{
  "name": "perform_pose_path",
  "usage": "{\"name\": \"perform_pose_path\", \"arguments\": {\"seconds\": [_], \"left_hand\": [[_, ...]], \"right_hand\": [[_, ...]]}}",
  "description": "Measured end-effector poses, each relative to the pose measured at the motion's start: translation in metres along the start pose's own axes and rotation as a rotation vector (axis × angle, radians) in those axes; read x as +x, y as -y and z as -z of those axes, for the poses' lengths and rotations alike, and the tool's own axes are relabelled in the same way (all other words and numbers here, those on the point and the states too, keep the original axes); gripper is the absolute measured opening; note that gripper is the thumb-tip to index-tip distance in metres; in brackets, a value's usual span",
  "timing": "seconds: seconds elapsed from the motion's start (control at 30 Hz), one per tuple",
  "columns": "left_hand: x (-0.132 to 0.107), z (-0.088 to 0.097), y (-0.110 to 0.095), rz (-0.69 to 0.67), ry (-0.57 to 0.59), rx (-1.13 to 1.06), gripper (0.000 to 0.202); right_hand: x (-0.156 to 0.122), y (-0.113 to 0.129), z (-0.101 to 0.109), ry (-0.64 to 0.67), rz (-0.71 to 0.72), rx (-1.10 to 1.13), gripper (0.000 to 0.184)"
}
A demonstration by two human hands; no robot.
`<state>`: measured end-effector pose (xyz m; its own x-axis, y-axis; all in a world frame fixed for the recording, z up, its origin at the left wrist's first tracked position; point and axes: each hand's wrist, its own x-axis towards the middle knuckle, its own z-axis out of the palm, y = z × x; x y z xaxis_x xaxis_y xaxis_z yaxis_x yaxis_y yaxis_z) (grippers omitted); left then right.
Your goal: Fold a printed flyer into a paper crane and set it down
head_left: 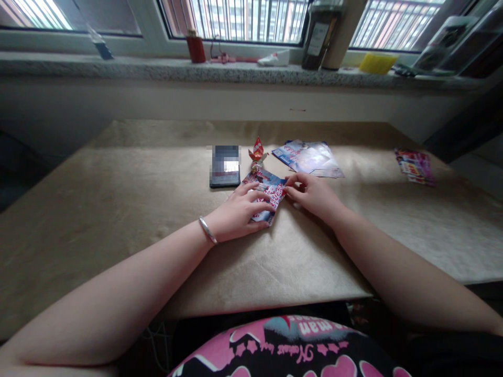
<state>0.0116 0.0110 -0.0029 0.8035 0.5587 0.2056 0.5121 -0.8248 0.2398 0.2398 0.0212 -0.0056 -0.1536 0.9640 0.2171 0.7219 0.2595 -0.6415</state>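
A small printed sheet of paper (277, 195), blue, white and red with a folded look, lies on the table in front of me. My left hand (251, 207) rests flat over it with the fingers spread, covering its left and lower part. At its right corner, my right hand (306, 191) pinches the paper's edge between thumb and fingers. Just beyond the sheet stands a red folded paper piece (257, 150) with pointed tips. A phone (225, 170) lies left of it, its screen blurred.
Printed sheets (308, 157) lie behind my right hand. A stack of colourful papers (415, 166) sits at the table's (118, 209) far right. Along the windowsill (149, 68) stand a red container (195, 47), a dark bottle (317, 39) and a yellow item (378, 63).
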Motion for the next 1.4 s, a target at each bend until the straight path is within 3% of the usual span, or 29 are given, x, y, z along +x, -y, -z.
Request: {"name": "perform_pose_path", "arguments": {"seconds": [0.17,0.43,0.9,1.13,1.4], "left_hand": [[0.002,0.002,-0.002,-0.013,0.003,-0.022,0.028],[0.002,0.002,-0.007,0.032,0.015,0.02,0.033],[0.0,0.0,-0.009,0.033,0.05,0.1,0.04],[-0.001,0.0,-0.01,0.049,0.032,0.146,0.044],[-0.003,-0.002,-0.011,0.103,0.014,0.144,0.048]], "right_hand": [[0.001,-0.002,-0.001,-0.016,-0.031,0.049,0.016],[0.002,0.0,-0.003,-0.096,0.045,0.088,0.015],[-0.005,0.012,0.001,-0.166,0.148,-0.128,0.01],[-0.007,0.013,0.003,-0.169,0.296,-0.153,0.007],[-0.009,0.012,0.003,-0.168,0.183,-0.043,0.029]]}}
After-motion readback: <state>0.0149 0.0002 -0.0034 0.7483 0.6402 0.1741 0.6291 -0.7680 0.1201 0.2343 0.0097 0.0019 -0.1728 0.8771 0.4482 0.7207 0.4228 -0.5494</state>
